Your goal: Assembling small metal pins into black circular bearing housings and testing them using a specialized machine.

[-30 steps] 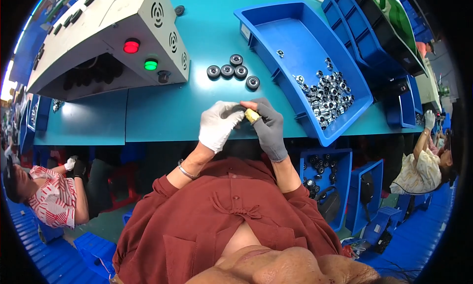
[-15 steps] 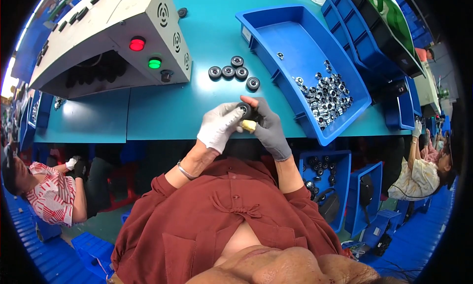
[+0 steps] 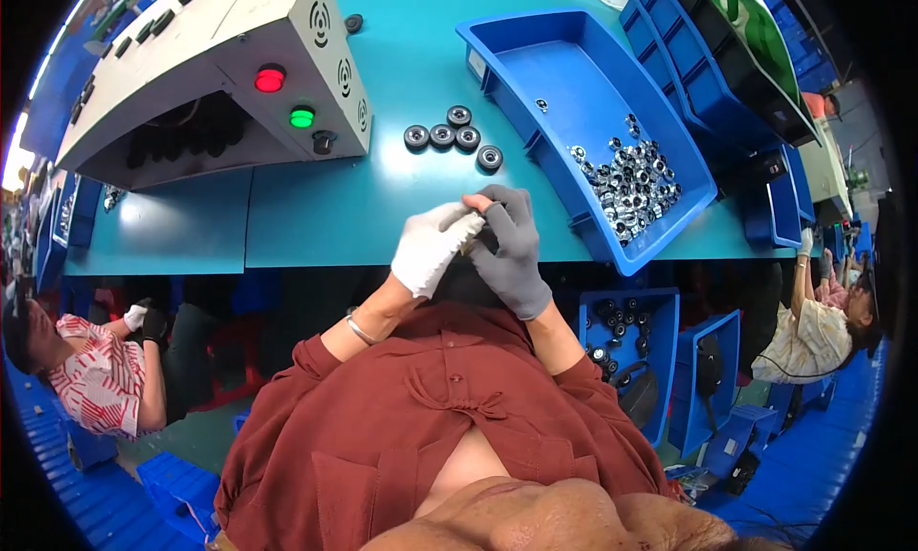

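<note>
Just in front of my chest, over the table's near edge, my two hands meet with fingers closed. My left hand (image 3: 427, 250), in a white glove, pinches from the left. My right hand (image 3: 513, 257), in a grey glove with a bare fingertip showing, curls in from the right. Between them is a small black wheel, now almost wholly hidden by the fingers. Beyond my hands, several black wheels with silver hubs (image 3: 442, 136) lie in a small group on the green table (image 3: 402, 207). To the right, a blue tray (image 3: 564, 190) holds many small shiny metal hubs (image 3: 631, 188).
A white machine (image 3: 277, 35) with red and green lamps stands at the left, dark wheels inside its opening. Blue and black bins (image 3: 708, 83) are stacked at far right. Below the table edge, a blue bin (image 3: 660, 360) holds wheels. Co-workers sit on both sides.
The fingers of both hands have closed further round the wheel, covering it. The yellow piece seen by my right thumb no longer shows. My right hand has turned slightly.
</note>
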Tool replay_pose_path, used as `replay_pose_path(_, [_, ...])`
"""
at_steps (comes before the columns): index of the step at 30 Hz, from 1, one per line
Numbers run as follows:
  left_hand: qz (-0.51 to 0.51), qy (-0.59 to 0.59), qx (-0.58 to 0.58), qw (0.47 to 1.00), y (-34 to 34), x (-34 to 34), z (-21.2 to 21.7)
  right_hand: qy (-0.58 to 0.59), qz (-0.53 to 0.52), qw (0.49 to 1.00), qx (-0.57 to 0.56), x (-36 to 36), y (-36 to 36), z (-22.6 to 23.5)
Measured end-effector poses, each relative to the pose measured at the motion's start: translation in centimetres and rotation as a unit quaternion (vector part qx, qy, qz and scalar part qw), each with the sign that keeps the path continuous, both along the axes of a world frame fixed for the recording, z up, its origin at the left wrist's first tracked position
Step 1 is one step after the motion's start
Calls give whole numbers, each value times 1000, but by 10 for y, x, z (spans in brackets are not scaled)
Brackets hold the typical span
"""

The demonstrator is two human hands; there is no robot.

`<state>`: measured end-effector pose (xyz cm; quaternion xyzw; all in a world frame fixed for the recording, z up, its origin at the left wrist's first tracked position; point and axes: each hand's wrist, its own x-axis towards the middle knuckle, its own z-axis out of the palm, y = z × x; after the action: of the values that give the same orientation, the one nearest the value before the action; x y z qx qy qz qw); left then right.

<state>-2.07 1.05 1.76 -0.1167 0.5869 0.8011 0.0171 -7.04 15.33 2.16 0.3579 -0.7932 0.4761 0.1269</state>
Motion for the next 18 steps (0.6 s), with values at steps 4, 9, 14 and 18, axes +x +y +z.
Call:
replay_pose_path(4, [-63, -22, -21, 998, -10, 2, -4, 66, 12, 997, 34, -6, 3, 1])
replay_pose_path(9, [-49, -20, 263, 963, -5, 4, -13, 14, 0, 1000, -2, -2, -2, 7])
replay_pose_path(14, [-59, -14, 311, 948, -4, 4, -23, 84, 16, 996, 30, -7, 4, 5])
replay_pose_path(18, [-49, -29, 316, 947, -2, 3, -16, 62, 22, 998, 27, -8, 3, 10])
